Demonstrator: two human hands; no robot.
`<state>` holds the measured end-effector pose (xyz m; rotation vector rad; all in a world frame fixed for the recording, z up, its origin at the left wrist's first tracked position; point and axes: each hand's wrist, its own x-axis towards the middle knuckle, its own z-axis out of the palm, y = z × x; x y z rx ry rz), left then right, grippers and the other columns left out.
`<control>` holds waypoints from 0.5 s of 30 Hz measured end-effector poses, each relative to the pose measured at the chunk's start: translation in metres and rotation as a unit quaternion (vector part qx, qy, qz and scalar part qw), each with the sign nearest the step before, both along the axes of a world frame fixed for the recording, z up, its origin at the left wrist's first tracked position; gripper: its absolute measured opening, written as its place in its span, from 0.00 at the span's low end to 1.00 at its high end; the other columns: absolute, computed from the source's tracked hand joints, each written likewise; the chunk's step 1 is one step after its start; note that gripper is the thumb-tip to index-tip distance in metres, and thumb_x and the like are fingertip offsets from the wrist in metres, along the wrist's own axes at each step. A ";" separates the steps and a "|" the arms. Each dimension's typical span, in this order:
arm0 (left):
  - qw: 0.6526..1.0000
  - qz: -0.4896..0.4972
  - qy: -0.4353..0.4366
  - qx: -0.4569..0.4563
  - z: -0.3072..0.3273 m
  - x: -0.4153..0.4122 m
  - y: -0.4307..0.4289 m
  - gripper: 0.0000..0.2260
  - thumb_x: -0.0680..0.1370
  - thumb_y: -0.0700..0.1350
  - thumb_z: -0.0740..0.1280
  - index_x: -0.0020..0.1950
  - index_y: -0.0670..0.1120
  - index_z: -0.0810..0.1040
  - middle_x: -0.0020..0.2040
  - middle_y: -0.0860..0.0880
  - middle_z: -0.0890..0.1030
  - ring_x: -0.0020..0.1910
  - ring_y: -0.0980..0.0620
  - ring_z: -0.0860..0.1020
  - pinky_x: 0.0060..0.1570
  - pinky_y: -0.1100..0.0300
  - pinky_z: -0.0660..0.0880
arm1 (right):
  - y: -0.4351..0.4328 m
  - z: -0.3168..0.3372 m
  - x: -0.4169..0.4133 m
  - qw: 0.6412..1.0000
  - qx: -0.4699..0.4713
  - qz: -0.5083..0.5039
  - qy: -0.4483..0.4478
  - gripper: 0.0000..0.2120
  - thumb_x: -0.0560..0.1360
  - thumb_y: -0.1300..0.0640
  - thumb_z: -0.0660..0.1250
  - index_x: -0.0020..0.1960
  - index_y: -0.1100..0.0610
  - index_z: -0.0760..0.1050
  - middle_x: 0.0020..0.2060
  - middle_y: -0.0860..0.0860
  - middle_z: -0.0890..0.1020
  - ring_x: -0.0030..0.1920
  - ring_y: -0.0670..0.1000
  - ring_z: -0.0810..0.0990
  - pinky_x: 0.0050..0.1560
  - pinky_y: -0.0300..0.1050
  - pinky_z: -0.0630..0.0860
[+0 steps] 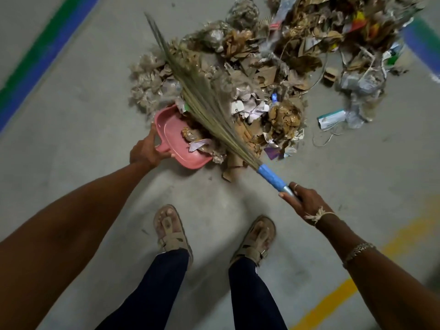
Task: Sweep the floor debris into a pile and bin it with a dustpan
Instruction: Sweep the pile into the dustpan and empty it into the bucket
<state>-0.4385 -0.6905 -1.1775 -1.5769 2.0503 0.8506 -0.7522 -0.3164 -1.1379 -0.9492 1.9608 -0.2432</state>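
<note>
Grey floor (pixel 83 115), pink dustpan (pixel 171 136), debris (pixel 262 67) prob. cardboard

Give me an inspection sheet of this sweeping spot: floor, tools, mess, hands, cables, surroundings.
Surface: grey concrete floor.
Job's things: pink dustpan at the pile's edge, a few scraps inside; grass broom lying across the debris pile of paper, cardboard and plastic.
Clutter: loose scraps right of the pile.
Grippers: left hand grips the dustpan's handle; right hand grips the broom's blue handle.
Cables: thin wire-like strands among the scraps; unsure.
Surroundings: blue-green stripe, yellow line, sandalled feet.
</note>
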 end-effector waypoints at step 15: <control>0.999 0.052 0.002 0.001 -0.017 0.000 0.002 0.49 0.73 0.52 0.79 0.83 0.60 0.48 0.69 0.39 0.76 0.63 0.35 0.77 0.60 0.44 0.76 | 0.051 -0.035 -0.010 0.973 -0.005 -0.233 0.009 0.30 0.74 0.38 0.67 0.72 0.48 0.69 0.53 0.45 0.79 0.44 0.50 0.78 0.51 0.53 0.80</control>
